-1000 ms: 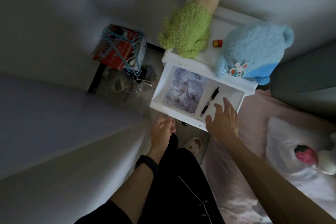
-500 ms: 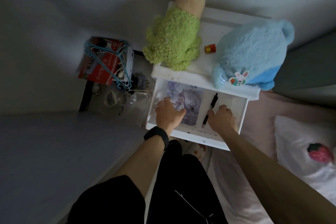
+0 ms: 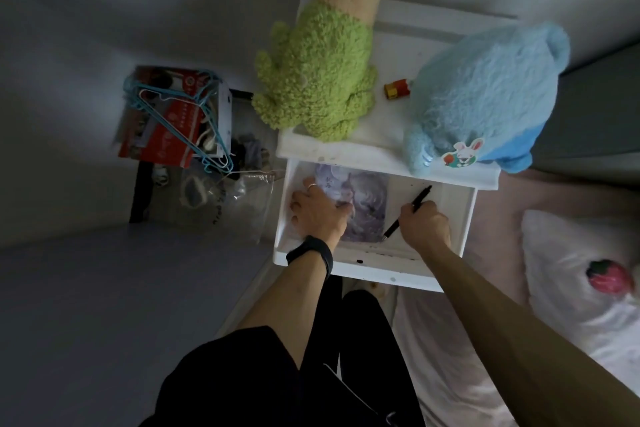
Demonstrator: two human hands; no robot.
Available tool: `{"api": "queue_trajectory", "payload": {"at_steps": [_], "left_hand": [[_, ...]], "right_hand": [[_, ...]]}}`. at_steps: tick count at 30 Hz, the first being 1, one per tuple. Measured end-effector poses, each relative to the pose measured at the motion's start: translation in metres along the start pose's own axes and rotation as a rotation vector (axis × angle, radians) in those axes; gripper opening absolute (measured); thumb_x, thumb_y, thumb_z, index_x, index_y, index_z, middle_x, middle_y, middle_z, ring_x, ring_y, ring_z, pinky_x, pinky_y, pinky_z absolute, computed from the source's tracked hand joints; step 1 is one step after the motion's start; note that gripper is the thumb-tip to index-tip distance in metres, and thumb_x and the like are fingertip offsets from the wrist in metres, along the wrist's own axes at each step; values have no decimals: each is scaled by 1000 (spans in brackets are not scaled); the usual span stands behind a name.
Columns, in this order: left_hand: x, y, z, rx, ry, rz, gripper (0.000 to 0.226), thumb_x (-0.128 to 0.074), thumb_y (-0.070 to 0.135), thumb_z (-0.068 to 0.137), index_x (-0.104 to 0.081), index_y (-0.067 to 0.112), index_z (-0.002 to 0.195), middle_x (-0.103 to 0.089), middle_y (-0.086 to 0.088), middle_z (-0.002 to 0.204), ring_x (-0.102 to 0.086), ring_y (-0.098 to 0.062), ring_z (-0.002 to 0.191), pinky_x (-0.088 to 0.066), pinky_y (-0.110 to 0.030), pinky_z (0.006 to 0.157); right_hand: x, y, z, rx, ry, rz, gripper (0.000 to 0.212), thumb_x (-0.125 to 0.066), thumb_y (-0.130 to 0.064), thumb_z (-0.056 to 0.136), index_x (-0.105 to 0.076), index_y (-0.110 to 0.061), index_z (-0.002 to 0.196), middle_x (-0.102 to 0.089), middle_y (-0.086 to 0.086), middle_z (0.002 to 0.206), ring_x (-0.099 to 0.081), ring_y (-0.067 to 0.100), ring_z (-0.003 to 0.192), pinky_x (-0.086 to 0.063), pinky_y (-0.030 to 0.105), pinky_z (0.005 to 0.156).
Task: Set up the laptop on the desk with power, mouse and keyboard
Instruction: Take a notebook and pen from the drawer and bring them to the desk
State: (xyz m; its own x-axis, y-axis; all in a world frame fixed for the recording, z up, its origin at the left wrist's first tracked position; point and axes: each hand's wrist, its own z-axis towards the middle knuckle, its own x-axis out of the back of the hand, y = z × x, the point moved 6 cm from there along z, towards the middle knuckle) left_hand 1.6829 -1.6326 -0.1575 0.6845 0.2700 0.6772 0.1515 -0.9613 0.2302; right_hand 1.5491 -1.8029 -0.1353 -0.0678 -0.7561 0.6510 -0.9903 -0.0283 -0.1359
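No laptop, mouse, keyboard or power cable shows in the head view. A white bedside drawer (image 3: 464, 218) stands pulled out below me. Inside it lie a purple printed picture (image 3: 367, 204) and a black pen (image 3: 420, 196). My left hand (image 3: 317, 210), with a ring and a black wristband, rests flat on the left part of the picture, fingers spread. My right hand (image 3: 424, 224) is closed around the pen's middle, and the pen's two ends stick out past the fist.
On the white nightstand top (image 3: 394, 135) sit a green plush toy (image 3: 318, 76), a blue plush toy (image 3: 485, 94) and a small red object (image 3: 397, 89). A red box with blue hangers (image 3: 173, 121) lies left on the floor. A bed with a pillow (image 3: 571, 270) is on the right.
My left hand moved from the drawer's front edge into the drawer onto the picture. My right hand came down from above the drawer and closed on the pen.
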Motion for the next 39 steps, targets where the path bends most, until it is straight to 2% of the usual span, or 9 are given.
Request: {"api": "queue_trajectory", "payload": {"at_steps": [5, 10, 14, 17, 20, 25, 32, 36, 39], "left_hand": [[3, -3, 7, -12, -149, -99, 79, -66, 69, 75, -57, 3, 118, -66, -12, 113, -63, -32, 101, -52, -33, 75], [22, 0, -7, -81, -211, -185, 45, -67, 50, 83, -63, 10, 103, -70, -9, 97, -67, -28, 86, -50, -29, 63], [53, 12, -32, -83, -223, -248, 37, -72, 48, 80, -60, 13, 87, -62, -3, 83, -62, -24, 79, -39, -26, 53], [71, 12, -54, -70, -186, -296, 43, -73, 46, 78, -64, 9, 97, -65, -4, 92, -64, -24, 86, -42, -28, 62], [74, -2, -79, -18, -182, -470, 20, -74, 30, 84, -65, 12, 81, -69, -8, 90, -66, -21, 78, -51, -29, 66], [77, -41, -128, 36, -185, -592, 21, -76, 23, 81, -71, 6, 94, -74, -11, 99, -72, -28, 89, -58, -45, 88], [79, -90, -190, -15, -74, -606, 8, -72, 24, 89, -66, 21, 94, -71, -2, 98, -70, -22, 91, -57, -42, 88], [88, -108, -212, -45, 15, -529, 15, -74, 36, 80, -65, 27, 89, -72, -1, 93, -70, -20, 88, -58, -47, 84], [103, -107, -228, -80, 38, -417, 20, -70, 39, 84, -62, 23, 92, -69, 2, 91, -66, -18, 84, -51, -32, 71]], "right_hand": [[5, 17, -17, -39, -62, 389, 29, -52, -35, 89, -69, -12, 82, -74, 9, 82, -68, 27, 73, -60, 41, 71], [8, 29, -54, 48, -159, 483, 19, -59, -22, 94, -73, -11, 87, -74, 4, 76, -57, 19, 60, -49, 33, 61], [15, 40, -85, 200, -182, 425, 11, -62, -27, 90, -70, -21, 89, -77, -6, 76, -66, 13, 71, -52, 31, 71], [16, 57, -109, 338, -178, 320, 11, -66, -37, 84, -68, -29, 91, -76, -12, 82, -71, 10, 78, -59, 35, 76], [12, 78, -126, 440, -197, 152, 18, -67, -39, 89, -68, -26, 101, -71, -15, 84, -67, 5, 77, -51, 23, 73], [-13, 118, -134, 563, -314, -154, 30, -52, -38, 101, -65, -17, 119, -73, 9, 110, -68, 33, 105, -53, 37, 84], [-42, 108, -104, 762, -263, -395, 70, -20, -59, 88, -62, -12, 120, -61, 12, 125, -56, 36, 121, -49, 47, 98], [-15, 79, -126, 777, -237, -459, 42, -43, -39, 97, -58, -12, 126, -59, 11, 134, -53, 34, 127, -48, 48, 100], [-11, 71, -116, 785, -285, -522, 41, -46, -33, 99, -53, -13, 134, -55, 10, 139, -50, 32, 130, -47, 48, 102]]}}
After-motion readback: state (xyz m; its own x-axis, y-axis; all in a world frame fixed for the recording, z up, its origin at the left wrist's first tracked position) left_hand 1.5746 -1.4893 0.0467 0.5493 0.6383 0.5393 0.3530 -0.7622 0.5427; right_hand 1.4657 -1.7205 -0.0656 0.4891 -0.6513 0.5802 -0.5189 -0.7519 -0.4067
